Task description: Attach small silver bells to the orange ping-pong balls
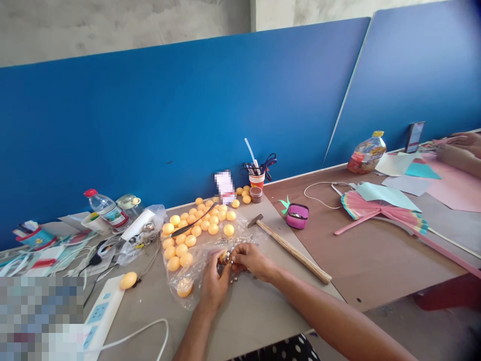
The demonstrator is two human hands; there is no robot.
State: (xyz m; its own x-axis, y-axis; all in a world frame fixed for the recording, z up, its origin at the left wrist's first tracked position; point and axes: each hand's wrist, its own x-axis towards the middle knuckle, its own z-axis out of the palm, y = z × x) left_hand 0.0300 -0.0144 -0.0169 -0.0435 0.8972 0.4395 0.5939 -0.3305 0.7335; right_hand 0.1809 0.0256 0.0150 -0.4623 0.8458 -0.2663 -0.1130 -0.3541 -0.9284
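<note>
Above the grey table top, my left hand (215,283) is closed round a small yellowish round object (224,256) with shiny metallic bits on it. My right hand (251,259) meets it from the right, thumb and fingers pinched at its side; whatever sits between those fingertips is too small to name. Tiny shiny pieces (233,281) lie on the table just below the hands. Left of and behind them, several orange balls (213,229) rest on a clear plastic sheet (205,253), one ball (184,287) apart near my left wrist. Across the balls lies a thin black-handled tool (184,228).
A wooden-handled hammer (296,252) lies right of my hands, near a purple pouch (297,216). Far left are a power strip (100,313), cables and a bottle (108,210). On the right are a pink fan (387,210), a juice bottle (367,153) and another person's hands (460,150).
</note>
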